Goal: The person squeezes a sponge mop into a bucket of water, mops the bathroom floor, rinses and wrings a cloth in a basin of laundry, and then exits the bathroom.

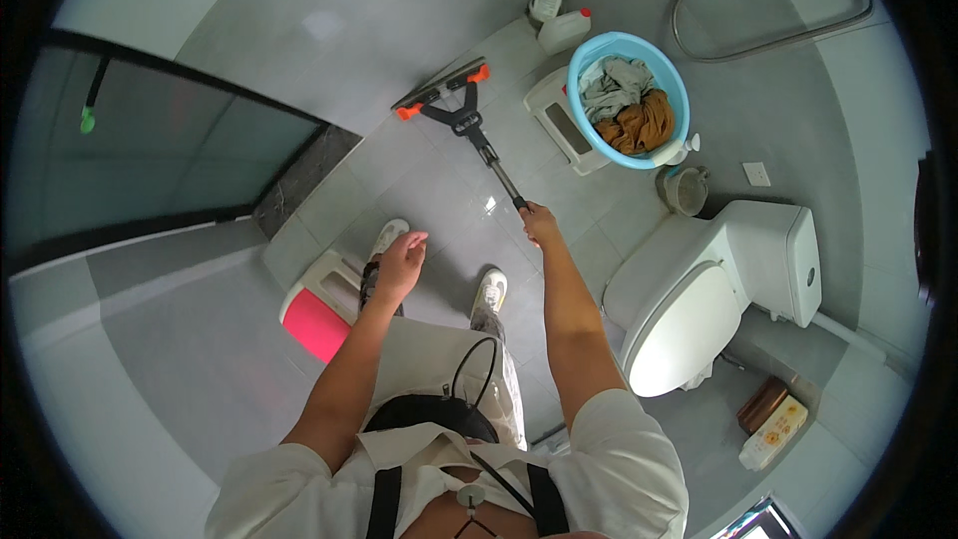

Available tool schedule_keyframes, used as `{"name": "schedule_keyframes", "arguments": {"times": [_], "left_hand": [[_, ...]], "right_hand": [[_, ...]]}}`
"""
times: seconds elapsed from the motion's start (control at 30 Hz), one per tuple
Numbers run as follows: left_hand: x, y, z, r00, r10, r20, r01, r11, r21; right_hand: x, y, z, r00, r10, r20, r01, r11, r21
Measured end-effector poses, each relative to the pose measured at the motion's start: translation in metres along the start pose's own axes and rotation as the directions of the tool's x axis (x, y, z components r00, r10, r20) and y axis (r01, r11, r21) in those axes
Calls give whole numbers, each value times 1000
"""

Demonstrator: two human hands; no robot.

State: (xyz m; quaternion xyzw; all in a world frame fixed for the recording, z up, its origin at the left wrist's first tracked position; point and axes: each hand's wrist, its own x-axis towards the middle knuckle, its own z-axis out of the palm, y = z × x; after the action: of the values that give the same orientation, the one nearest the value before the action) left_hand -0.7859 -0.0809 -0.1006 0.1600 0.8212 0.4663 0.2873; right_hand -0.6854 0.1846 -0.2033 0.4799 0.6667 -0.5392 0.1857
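My right hand (540,227) is closed around the handle end of a floor squeegee (466,120). Its dark forked head has orange end caps, and the blade lies on the tiled floor along the foot of the far wall. From the head the metal handle slants back to my grip. My left hand (402,262) holds nothing. It hangs above my left shoe, loosely bent, with the thumb apart from the fingers. Just left of it stands a low stool (317,323) with a pink-red top, partly covered by my forearm.
Beyond the squeegee, a light blue basin (682,88) of clothes rests on a pale stool (559,120). Two white bottles (556,15) stand by the wall. A small bucket (685,189) and a white toilet (686,329) are at right. A dark-framed glass panel (170,150) is at left.
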Motion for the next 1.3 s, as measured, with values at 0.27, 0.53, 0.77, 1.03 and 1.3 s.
{"name": "schedule_keyframes", "arguments": {"times": [0.27,0.53,0.77,1.03,1.3], "left_hand": [[-89,11,25,991,-65,-113,66,998,4],[-144,8,24,994,-59,-95,48,992,-118],[-233,-43,-15,975,-78,-208,81,997,8],[-288,-97,-10,939,-152,-307,135,988,-76],[-301,-113,5,892,-247,-379,185,963,-195]], "right_hand": [[-116,134,4,989,139,46,-144,978,153],[-264,231,0,941,339,-5,-333,927,172],[-316,209,17,931,365,-6,-353,906,233],[-250,134,59,996,91,14,-92,981,172],[-130,33,125,989,-99,108,96,995,30]]}}
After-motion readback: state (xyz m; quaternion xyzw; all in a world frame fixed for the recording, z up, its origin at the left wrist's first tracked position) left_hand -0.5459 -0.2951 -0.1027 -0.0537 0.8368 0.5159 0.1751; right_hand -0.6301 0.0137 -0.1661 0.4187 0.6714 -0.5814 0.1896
